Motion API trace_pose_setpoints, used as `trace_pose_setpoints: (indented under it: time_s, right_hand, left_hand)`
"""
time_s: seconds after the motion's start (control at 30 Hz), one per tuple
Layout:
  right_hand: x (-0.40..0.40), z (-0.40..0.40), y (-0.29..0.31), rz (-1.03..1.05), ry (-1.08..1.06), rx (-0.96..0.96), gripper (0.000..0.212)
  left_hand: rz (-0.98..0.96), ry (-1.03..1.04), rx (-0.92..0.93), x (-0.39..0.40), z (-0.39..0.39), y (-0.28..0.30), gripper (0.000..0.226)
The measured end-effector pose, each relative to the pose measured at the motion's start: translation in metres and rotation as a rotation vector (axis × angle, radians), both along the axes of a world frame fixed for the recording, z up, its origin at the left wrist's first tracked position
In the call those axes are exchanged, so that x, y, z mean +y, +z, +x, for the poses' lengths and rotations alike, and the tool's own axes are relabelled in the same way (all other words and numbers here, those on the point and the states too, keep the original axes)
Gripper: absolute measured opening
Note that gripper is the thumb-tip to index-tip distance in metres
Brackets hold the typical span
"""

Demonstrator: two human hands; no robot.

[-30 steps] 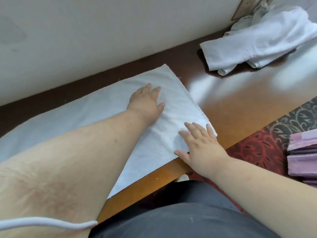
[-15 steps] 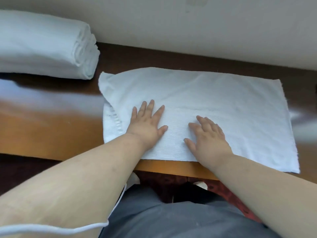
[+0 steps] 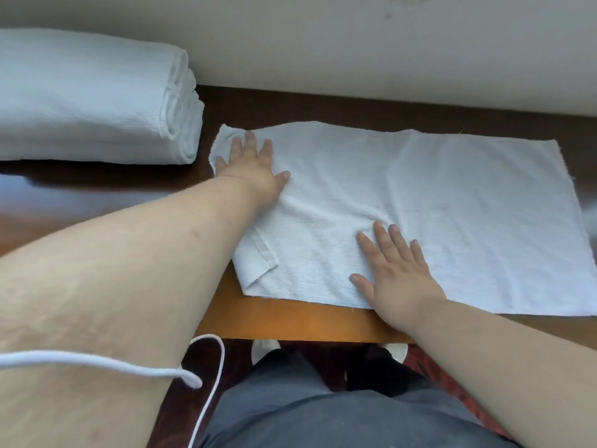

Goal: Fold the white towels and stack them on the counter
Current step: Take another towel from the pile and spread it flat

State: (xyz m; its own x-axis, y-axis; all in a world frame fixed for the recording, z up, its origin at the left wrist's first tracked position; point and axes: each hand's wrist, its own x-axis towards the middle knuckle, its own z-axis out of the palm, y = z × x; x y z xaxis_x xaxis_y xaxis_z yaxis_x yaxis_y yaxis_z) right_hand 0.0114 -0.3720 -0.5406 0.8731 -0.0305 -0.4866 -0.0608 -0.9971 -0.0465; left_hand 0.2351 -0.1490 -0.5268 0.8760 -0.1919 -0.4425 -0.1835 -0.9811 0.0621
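Head view looks down on a brown desk [image 3: 290, 321] that runs along a pale wall [image 3: 323, 43]. One white towel [image 3: 452, 221] lies spread out in the middle of the desk, with its near edge close to the desk's front edge. Its left end is a bit messy: the near left corner [image 3: 258, 260] is folded over and shows a hem.

At the back left of the desk sits a stack [image 3: 90, 101] of folded towels, just beside the flat towel but not touching it.

The towel looks soft, thin and light. It will bend and wrinkle easily, and it may slide on the smooth desk. A good way to hold it is probably by two corners or along an edge, so that it folds straight. The turned-over corner should be pulled flat first.

Both hands are flat, fingers straight, holding nothing. The left hand [image 3: 255, 166] reaches far out over the towel's far left corner, palm down, fingers spread and pointing at the wall. Its arm crosses over the towel's left end. The right hand [image 3: 397, 270] rests palm down on the towel near the front edge, fingers pointing away from the body.

A white cord [image 3: 129, 367] hangs near the left arm.
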Motion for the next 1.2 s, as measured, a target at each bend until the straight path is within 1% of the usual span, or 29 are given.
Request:
trace_pose_setpoints:
  time_s: [0.1,0.17,0.2,0.27,0.3,0.33,0.43,0.5,0.57,0.63,0.67,0.73,0.77,0.83,0.9,0.93,1.0,1.03,1.1,1.2]
  right_hand:
    - [0.0,0.0,0.0,-0.011,-0.003,0.013,0.074]
    - [0.002,-0.001,0.0,-0.021,-0.012,0.011,0.071]
    - [0.003,-0.001,0.0,-0.026,-0.016,0.01,0.069]
    - [0.005,-0.002,0.001,-0.028,-0.027,0.013,0.067]
    - [0.006,-0.002,0.001,-0.028,-0.034,0.015,0.067]
    - [0.007,-0.001,0.002,-0.025,-0.042,0.018,0.067]
    - [0.009,0.0,0.002,-0.031,-0.052,0.025,0.067]
    - [0.01,0.0,0.002,-0.031,-0.061,0.024,0.067]
    - [0.012,0.001,0.003,-0.034,-0.056,0.031,0.069]
    - [0.013,0.001,0.004,-0.036,-0.06,0.041,0.073]
    - [0.014,0.002,0.006,-0.027,-0.074,0.041,0.075]
    - [0.022,0.005,0.015,0.009,-0.078,-0.003,0.074]
    - [0.03,0.006,0.021,0.033,-0.029,-0.072,0.072]
    - [0.056,0.011,0.03,0.139,0.169,-0.224,0.066]
    - [0.089,0.018,0.032,0.271,0.398,-0.296,0.065]
    - [0.105,0.023,0.032,0.313,0.49,-0.263,0.066]
    - [0.13,0.032,0.029,0.338,0.562,-0.139,0.073]
    - [0.136,0.037,0.027,0.308,0.568,-0.092,0.075]
    - [0.141,0.044,0.027,0.241,0.579,-0.088,0.078]
    - [0.142,0.049,0.029,0.25,0.535,-0.082,0.072]
  left_hand:
    - [-0.052,-0.006,-0.012,-0.002,0.025,0.0,0.086]
    - [-0.097,0.041,-0.058,-0.002,0.038,0.001,0.089]
    - [-0.108,0.082,-0.102,-0.002,0.043,0.002,0.086]
    - [-0.095,0.141,-0.224,0.0,0.052,0.004,0.068]
    - [-0.06,0.135,-0.264,0.001,0.059,0.006,0.062]
    - [-0.004,0.108,-0.271,0.004,0.066,0.008,0.061]
    - [0.181,0.002,-0.187,0.01,0.084,0.016,0.062]
    - [0.219,-0.031,-0.152,0.01,0.091,0.02,0.059]
    - [0.207,-0.039,-0.101,0.011,0.097,0.026,0.052]
    - [0.138,-0.003,-0.082,0.016,0.104,0.029,0.041]
    - [0.084,0.028,-0.105,0.02,0.106,0.029,0.038]
    - [-0.023,0.098,-0.181,0.026,0.105,0.028,0.042]
    - [-0.068,0.142,-0.214,0.027,0.103,0.028,0.048]
    - [-0.134,0.213,-0.255,0.027,0.091,0.028,0.063]
    - [-0.183,0.199,-0.265,0.026,0.07,0.026,0.071]
    - [-0.22,0.178,-0.25,0.026,0.056,0.023,0.072]
    - [-0.301,0.199,-0.199,0.03,0.019,0.018,0.072]
    - [-0.343,0.247,-0.184,0.033,-0.002,0.016,0.073]
    - [-0.414,0.372,-0.174,0.042,-0.046,0.013,0.079]
    - [-0.57,0.563,-0.131,0.061,-0.1,0.012,0.088]
